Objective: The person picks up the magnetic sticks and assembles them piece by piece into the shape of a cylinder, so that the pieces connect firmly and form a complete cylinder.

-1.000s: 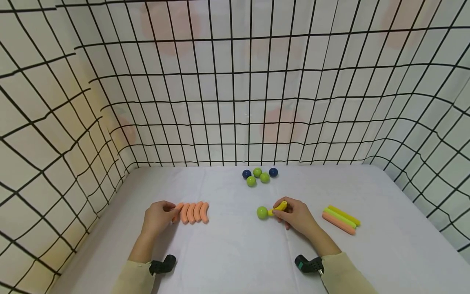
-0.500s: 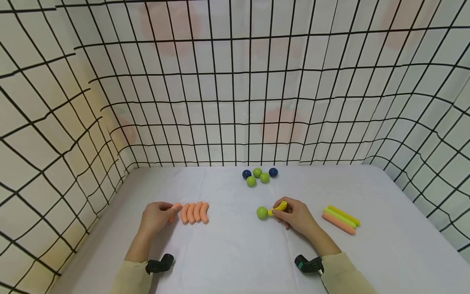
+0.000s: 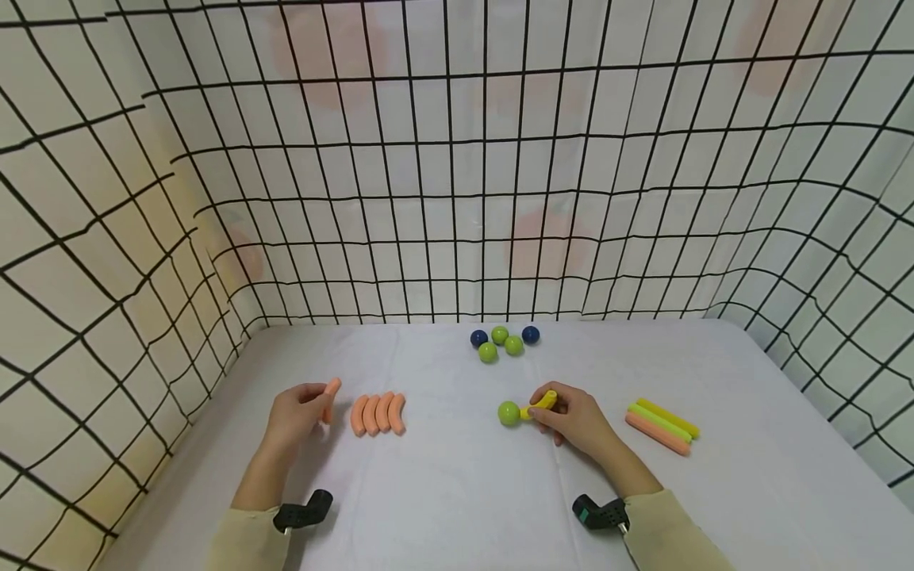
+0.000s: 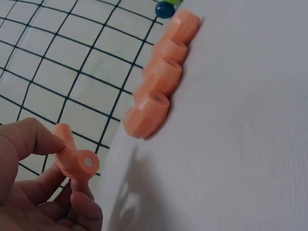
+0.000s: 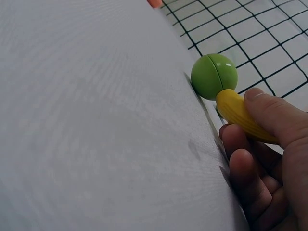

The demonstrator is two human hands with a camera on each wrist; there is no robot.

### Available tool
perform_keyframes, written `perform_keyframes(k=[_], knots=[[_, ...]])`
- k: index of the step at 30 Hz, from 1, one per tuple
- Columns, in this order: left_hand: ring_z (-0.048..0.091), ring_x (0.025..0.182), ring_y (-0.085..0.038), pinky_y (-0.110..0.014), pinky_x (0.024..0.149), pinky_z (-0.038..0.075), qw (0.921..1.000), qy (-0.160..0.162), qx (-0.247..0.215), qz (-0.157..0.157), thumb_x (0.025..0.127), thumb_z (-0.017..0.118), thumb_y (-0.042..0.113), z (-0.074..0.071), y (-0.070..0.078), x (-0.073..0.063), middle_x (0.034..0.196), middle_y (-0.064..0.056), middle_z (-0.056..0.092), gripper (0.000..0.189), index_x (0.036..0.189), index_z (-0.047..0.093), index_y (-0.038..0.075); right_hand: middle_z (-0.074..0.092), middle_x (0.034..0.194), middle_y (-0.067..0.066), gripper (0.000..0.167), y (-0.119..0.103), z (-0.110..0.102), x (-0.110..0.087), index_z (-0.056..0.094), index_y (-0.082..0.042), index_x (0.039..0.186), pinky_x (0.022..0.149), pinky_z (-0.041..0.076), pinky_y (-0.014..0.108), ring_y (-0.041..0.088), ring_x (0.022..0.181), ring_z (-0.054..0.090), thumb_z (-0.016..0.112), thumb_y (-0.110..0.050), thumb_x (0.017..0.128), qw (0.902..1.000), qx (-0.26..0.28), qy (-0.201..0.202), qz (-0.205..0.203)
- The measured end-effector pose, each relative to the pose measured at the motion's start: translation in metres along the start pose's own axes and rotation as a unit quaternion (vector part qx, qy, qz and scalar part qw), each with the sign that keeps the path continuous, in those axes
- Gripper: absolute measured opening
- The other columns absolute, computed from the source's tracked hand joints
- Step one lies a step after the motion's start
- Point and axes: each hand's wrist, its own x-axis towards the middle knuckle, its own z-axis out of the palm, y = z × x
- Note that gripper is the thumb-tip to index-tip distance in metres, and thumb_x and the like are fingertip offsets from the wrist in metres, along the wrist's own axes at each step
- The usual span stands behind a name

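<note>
left hand [image 3: 291, 415] pinches orange piece [image 4: 73, 162] | right hand [image 3: 577, 417] pinches yellow piece [image 5: 235, 110] (partly hidden by grip)

Yellow piece [image 5: 235, 110] partly hidden by right fingers [image 5: 243, 164]; sleeves [image 3: 246, 546] cut off by head view's bottom edge.

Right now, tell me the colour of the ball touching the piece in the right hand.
Green, clearest in the right wrist view.

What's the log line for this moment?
left hand: holds orange piece | right hand: holds yellow piece touching green ball | table: four orange pieces
</note>
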Motion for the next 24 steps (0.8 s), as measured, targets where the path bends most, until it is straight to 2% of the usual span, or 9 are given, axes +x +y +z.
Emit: perform_keyframes(k=[5, 7, 10, 12, 15, 24], knots=[[0.054, 0.094, -0.016, -0.027, 0.079, 0.048, 0.9984, 0.003, -0.052, 0.025, 0.093, 0.066, 0.051, 0.004, 0.011, -0.005, 0.096, -0.007, 0.072, 0.056, 0.123, 0.061, 0.005, 0.061, 0.070, 0.004, 0.021, 0.000, -0.001, -0.001, 0.064, -0.014, 0.103, 0.048, 0.049, 0.026, 0.017, 0.051, 0.052, 0.075, -0.025, 0.090, 1.0000, 0.007, -0.004, -0.002], [0.056, 0.094, -0.015, -0.028, 0.081, 0.049, 0.9970, -0.001, -0.069, 0.034, 0.092, 0.067, 0.053, 0.006, 0.017, -0.008, 0.096, -0.006, 0.072, 0.056, 0.123, 0.061, 0.007, 0.061, 0.069, 0.004, 0.022, 0.000, -0.001, -0.001, 0.064, -0.013, 0.103, 0.048, 0.049, 0.026, 0.017, 0.051, 0.052, 0.076, -0.025, 0.089, 0.9999, 0.008, -0.005, -0.005], [0.059, 0.092, -0.014, -0.028, 0.082, 0.049, 0.9939, -0.015, -0.097, 0.049, 0.093, 0.068, 0.045, 0.010, 0.026, -0.014, 0.098, -0.003, 0.072, 0.050, 0.124, 0.061, 0.006, 0.061, 0.069, 0.003, 0.022, 0.001, -0.002, -0.001, 0.063, -0.013, 0.102, 0.048, 0.048, 0.026, 0.017, 0.051, 0.052, 0.076, -0.026, 0.089, 1.0000, 0.004, -0.005, -0.007], [0.059, 0.092, -0.012, -0.027, 0.082, 0.050, 0.9917, -0.029, -0.111, 0.058, 0.096, 0.068, 0.035, 0.014, 0.032, -0.017, 0.105, -0.001, 0.071, 0.044, 0.127, 0.060, 0.006, 0.061, 0.069, 0.003, 0.021, 0.001, -0.002, 0.000, 0.063, -0.013, 0.101, 0.048, 0.048, 0.026, 0.017, 0.051, 0.052, 0.076, -0.026, 0.089, 1.0000, 0.001, -0.006, -0.007], [0.060, 0.093, -0.011, -0.028, 0.084, 0.052, 0.9885, -0.048, -0.128, 0.065, 0.097, 0.066, 0.022, 0.020, 0.040, -0.022, 0.116, -0.005, 0.068, 0.039, 0.131, 0.057, 0.004, 0.061, 0.068, 0.003, 0.021, 0.001, -0.002, 0.000, 0.063, -0.013, 0.101, 0.048, 0.048, 0.026, 0.017, 0.051, 0.052, 0.076, -0.026, 0.089, 1.0000, -0.001, -0.006, -0.007], [0.061, 0.099, -0.017, -0.028, 0.087, 0.050, 0.9849, -0.085, -0.136, 0.067, 0.094, 0.070, 0.022, 0.044, 0.047, -0.026, 0.115, -0.009, 0.068, 0.042, 0.131, 0.061, 0.004, 0.061, 0.068, 0.002, 0.021, 0.002, -0.001, 0.000, 0.063, -0.013, 0.101, 0.049, 0.048, 0.026, 0.017, 0.051, 0.053, 0.076, -0.026, 0.089, 1.0000, -0.002, -0.004, -0.003]])
